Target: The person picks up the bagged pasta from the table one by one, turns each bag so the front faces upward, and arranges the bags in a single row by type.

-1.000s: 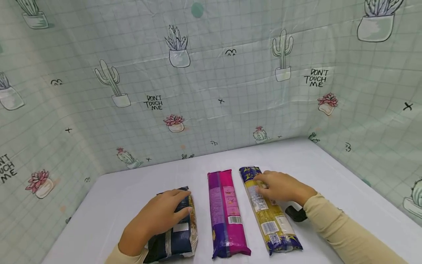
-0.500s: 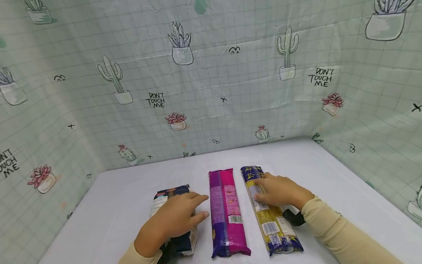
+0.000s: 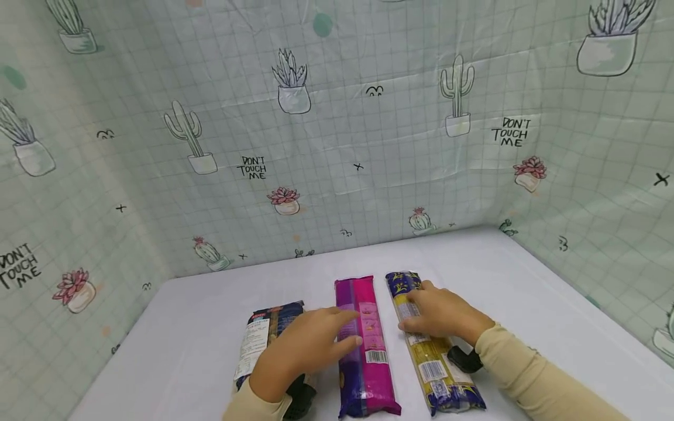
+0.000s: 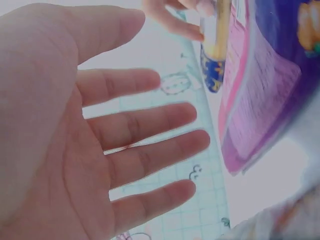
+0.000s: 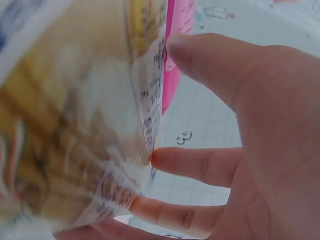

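My left hand (image 3: 300,345) hovers over the left side of the purple-and-pink packet (image 3: 372,374), palm facing right and fingers spread. Nothing is in it; the left wrist view shows the bare palm (image 4: 50,135) with the packet to its right. Below and left of that hand lies a dark blue packet (image 3: 255,345) with a white label, partly hidden by it. My right hand (image 3: 447,313) rests across the upper half of a long yellow-and-blue pasta packet (image 3: 429,354). In the right wrist view its fairly straight fingertips (image 5: 162,159) touch the clear wrapping, the thumb near the packet's edge.
All three packets lie side by side on a white table (image 3: 210,310). A grid-patterned cloth (image 3: 326,128) with cactus drawings stands behind and around it. Black camera mounts (image 3: 464,358) sit at both wrists.
My left hand has moved right, from above the dark blue packet to over the purple-and-pink one, uncovering the blue packet's label. My right hand stays at the pasta packet, its thumb slightly further left.
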{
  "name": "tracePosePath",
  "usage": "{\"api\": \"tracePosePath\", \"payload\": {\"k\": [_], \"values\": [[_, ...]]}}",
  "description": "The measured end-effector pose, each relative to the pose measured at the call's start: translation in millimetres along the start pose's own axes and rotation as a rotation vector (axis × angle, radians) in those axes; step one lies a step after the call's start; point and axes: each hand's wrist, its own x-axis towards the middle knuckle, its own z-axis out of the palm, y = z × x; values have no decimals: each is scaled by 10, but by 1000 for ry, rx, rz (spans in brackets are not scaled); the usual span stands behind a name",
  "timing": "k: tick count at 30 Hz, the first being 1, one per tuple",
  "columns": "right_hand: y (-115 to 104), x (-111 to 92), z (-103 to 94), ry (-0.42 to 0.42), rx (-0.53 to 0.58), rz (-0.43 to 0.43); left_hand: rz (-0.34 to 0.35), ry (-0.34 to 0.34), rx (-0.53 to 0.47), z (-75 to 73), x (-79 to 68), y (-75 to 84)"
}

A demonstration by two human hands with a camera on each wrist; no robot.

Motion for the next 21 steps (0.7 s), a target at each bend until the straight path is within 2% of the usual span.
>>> {"api": "tracePosePath", "payload": {"k": [9, 13, 17, 21], "values": [[-89, -48, 5, 14, -99, -28, 48, 40, -36, 119, 189, 156], [-127, -43, -3, 9, -117, -23, 24, 60, -46, 125, 300, 225], [-111, -21, -11, 5, -98, -8, -4, 90, -11, 121, 425, 275], [-30, -10, -24, -20, -18, 14, -3, 118, 23, 129, 519, 301]]}}
